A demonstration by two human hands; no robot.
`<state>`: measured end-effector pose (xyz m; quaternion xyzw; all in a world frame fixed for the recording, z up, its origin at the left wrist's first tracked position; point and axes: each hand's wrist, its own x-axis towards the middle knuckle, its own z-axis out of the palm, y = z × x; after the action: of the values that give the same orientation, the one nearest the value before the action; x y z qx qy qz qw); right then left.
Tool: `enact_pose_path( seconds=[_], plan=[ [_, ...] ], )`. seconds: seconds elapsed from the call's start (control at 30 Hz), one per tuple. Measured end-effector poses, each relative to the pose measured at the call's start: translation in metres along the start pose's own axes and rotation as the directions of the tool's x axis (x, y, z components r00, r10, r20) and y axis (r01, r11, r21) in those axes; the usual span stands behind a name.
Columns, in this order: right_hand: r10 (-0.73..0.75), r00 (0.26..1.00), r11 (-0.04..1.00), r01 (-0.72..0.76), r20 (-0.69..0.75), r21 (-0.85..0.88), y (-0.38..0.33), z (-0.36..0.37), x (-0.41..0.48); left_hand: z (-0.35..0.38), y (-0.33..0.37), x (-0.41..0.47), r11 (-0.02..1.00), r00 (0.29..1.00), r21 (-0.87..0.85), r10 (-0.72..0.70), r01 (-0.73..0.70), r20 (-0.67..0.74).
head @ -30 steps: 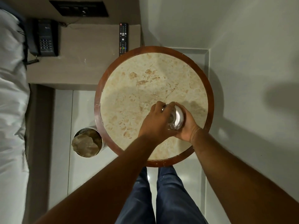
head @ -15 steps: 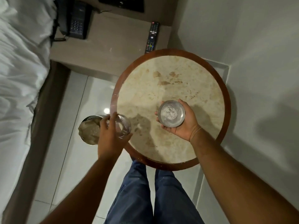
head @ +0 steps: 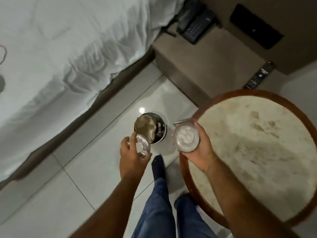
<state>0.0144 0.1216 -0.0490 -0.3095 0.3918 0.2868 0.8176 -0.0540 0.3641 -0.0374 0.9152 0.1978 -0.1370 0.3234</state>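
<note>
My left hand [head: 132, 152] grips a clear glass [head: 142, 145] and holds it over the floor, right beside a small metal bin [head: 161, 133] with crumpled brown paper inside. My right hand [head: 197, 152] cups a small round metal dish [head: 186, 136] with a pale residue in it, level with the left edge of the round table [head: 257, 143]. Both items are in the air, apart from each other.
A bed with white sheets [head: 60, 57] fills the left. A bedside unit [head: 214, 66] carries a black phone [head: 195, 26] and a remote [head: 259, 75]. White tiled floor [head: 77, 186] lies below; my legs in jeans [head: 157, 203] and a dark sock [head: 158, 167] stand by the table.
The glass and dish were held together over the table, then separated. My left hand carried the glass left to the bin; my right hand brought the dish to the table's left edge. View swung left.
</note>
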Motion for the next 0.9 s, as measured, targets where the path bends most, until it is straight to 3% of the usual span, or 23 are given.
enact_pose_path(
  seconds=[0.1, 0.17, 0.23, 0.3, 0.43, 0.5, 0.73, 0.83, 0.9],
  plan=[
    [-0.069, 0.993, 0.978, 0.048, -0.096, -0.204, 0.026, 0.043, 0.027, 0.003, -0.027, -0.001, 0.994, 0.997, -0.084, -0.075, 0.073, -0.026],
    [-0.182, 0.971, 0.903, 0.104, -0.153, -0.417, 0.042, 0.069, 0.043, 0.006, -0.046, -0.001, 0.986, 0.990, -0.101, -0.135, 0.131, -0.033],
    [-0.315, 0.945, 0.744, 0.188, -0.087, -0.642, 0.060, 0.093, 0.065, 0.010, -0.070, -0.005, 0.967, 0.976, -0.148, -0.215, 0.208, -0.031],
    [-0.413, 0.911, 0.618, 0.283, 0.004, -0.734, 0.068, 0.108, 0.080, 0.016, -0.082, -0.011, 0.953, 0.965, -0.168, -0.260, 0.254, -0.020],
    [-0.463, 0.855, 0.236, 0.371, 0.231, -0.898, 0.102, 0.126, 0.134, 0.029, -0.123, -0.017, 0.925, 0.939, -0.182, -0.343, 0.334, -0.019],
    [-0.438, 0.865, 0.093, 0.313, 0.243, -0.945, 0.115, 0.123, 0.157, 0.036, -0.138, -0.017, 0.924, 0.937, -0.175, -0.350, 0.341, -0.018],
    [-0.437, 0.838, -0.212, 0.258, 0.328, -0.943, 0.121, 0.113, 0.189, 0.048, -0.160, 0.001, 0.895, 0.917, -0.228, -0.398, 0.383, -0.020],
    [-0.522, 0.749, -0.303, 0.285, 0.408, -0.910, 0.116, 0.110, 0.189, 0.049, -0.160, 0.011, 0.880, 0.907, -0.262, -0.419, 0.397, -0.033],
    [-0.489, 0.730, -0.371, 0.320, 0.477, -0.872, 0.119, 0.107, 0.189, 0.050, -0.159, 0.015, 0.872, 0.902, -0.275, -0.431, 0.406, -0.036]
  ],
)
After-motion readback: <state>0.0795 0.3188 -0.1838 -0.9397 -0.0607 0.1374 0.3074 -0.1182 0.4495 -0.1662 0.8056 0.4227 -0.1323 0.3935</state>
